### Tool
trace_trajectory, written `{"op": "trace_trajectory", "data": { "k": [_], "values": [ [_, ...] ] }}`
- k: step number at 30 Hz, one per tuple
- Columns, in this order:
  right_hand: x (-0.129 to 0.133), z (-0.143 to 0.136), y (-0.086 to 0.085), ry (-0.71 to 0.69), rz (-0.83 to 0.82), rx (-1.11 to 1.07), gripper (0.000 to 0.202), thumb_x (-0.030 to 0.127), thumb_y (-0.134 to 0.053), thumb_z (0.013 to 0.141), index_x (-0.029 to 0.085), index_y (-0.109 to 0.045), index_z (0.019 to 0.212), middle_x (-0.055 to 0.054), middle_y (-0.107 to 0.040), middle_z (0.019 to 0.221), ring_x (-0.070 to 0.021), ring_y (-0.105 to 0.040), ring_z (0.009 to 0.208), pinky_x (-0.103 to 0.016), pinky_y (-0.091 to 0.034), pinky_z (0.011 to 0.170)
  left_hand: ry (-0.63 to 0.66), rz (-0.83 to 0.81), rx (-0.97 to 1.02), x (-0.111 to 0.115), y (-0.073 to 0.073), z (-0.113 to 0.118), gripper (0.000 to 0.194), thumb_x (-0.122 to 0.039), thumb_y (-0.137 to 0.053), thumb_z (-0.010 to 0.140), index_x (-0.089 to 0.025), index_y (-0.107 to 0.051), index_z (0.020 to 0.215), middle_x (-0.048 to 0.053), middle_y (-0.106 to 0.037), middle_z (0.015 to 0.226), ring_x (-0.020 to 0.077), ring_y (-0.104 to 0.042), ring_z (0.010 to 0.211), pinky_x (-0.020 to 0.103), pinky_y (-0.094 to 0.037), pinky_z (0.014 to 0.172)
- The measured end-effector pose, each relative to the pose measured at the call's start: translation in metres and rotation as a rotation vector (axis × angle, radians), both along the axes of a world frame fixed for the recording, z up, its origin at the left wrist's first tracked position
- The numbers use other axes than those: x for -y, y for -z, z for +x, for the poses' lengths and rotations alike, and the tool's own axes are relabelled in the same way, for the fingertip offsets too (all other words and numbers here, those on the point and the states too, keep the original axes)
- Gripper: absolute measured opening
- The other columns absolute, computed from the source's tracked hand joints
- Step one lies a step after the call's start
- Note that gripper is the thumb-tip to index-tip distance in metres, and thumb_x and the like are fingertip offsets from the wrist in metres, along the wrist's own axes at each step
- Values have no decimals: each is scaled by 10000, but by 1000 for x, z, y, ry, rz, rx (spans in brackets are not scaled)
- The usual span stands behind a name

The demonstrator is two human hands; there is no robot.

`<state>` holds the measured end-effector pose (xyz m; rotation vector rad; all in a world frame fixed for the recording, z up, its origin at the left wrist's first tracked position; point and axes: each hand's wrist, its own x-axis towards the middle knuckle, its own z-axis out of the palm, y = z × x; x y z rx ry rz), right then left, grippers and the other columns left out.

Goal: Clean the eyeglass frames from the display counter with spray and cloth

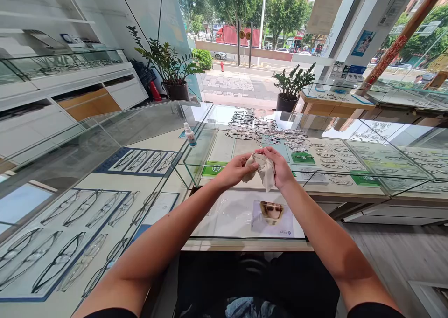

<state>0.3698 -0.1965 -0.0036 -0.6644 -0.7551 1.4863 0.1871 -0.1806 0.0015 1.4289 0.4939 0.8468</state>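
Both of my hands are raised in front of me over the glass counter, closed around a bunched beige cloth (pixel 266 173). My left hand (pixel 235 169) pinches the cloth's left side between thumb and fingers. From the other side my right hand (pixel 281 165) grips it, and a loose corner hangs down between the two. Whether anything is wrapped inside the cloth is hidden. Just beyond the hands, several pairs of eyeglasses (pixel 241 124) lie in rows on the counter top. A small white spray bottle (pixel 189 134) stands on the glass to the left.
Display cases with framed eyeglasses (pixel 65 262) extend along my left. More eyeglasses (pixel 327 155) sit under glass at right. A leaflet with a sunglasses picture (pixel 272 217) lies below my hands. Potted plants (pixel 177 87) stand beyond the counter, by the window.
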Motion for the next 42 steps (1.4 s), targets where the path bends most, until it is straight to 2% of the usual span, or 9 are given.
{"op": "trace_trajectory", "data": {
  "k": [5,9,13,17,21,26,33,38,42],
  "values": [
    [1,-4,-1,17,2,7,387,432,-1068,645,225,-775,791,-30,-869,993,-180,-753,836,-308,-626,765,-100,-31,-19,5,2,5,644,-619,-973,784,-122,-731,1114,-56,-534,662,53,-345,514,240,-242,517],
    [3,-7,-3,5,-8,-24,439,437,-1098,574,233,-776,792,-10,-874,967,-163,-748,829,-285,-622,761,-198,-1,-6,10,-1,10,595,-602,-976,770,-121,-752,1039,-33,-602,660,87,-474,572,247,-383,590],
    [5,-9,-2,11,-1,4,442,444,-1093,592,250,-747,786,-1,-882,984,-159,-756,827,-276,-616,741,-292,37,-26,10,1,12,612,-620,-937,799,-118,-800,1122,35,-745,813,150,-629,717,272,-493,705],
    [8,-12,-4,-2,30,26,450,457,-1100,587,257,-739,766,-2,-887,1004,-161,-772,879,-267,-628,791,-351,64,-2,7,7,14,650,-670,-915,807,-119,-819,1138,80,-815,942,190,-696,815,295,-539,774],
    [12,-14,-8,-17,97,76,398,475,-1064,644,268,-748,766,-13,-885,1030,-181,-779,944,-295,-638,882,-412,89,27,7,8,15,722,-738,-899,796,-112,-845,1152,112,-847,1021,228,-737,907,322,-565,843],
    [15,-15,-12,-6,137,136,313,466,-1005,699,273,-768,761,-9,-875,1018,-184,-765,930,-308,-627,904,-472,122,17,6,8,15,780,-850,-841,783,-123,-869,1064,89,-833,931,199,-692,826,300,-527,770],
    [15,-11,-15,51,134,168,306,452,-1003,682,267,-767,742,-2,-853,925,-174,-755,872,-300,-617,864,-367,172,-32,5,4,12,789,-934,-720,839,-169,-848,983,49,-729,763,179,-621,730,316,-523,757],
    [12,-6,-16,97,91,111,362,439,-1038,633,261,-742,736,-12,-855,908,-188,-753,856,-317,-630,829,-157,181,-42,5,-2,5,687,-838,-753,899,-164,-798,1023,44,-691,815,159,-581,748,286,-481,707],
    [10,-4,-16,105,74,98,358,424,-1037,656,251,-733,734,-26,-859,926,-191,-749,845,-323,-629,798,-39,122,-67,6,-4,1,684,-768,-822,882,-150,-761,1169,-6,-608,769,107,-452,614,253,-355,575]
  ]
}}
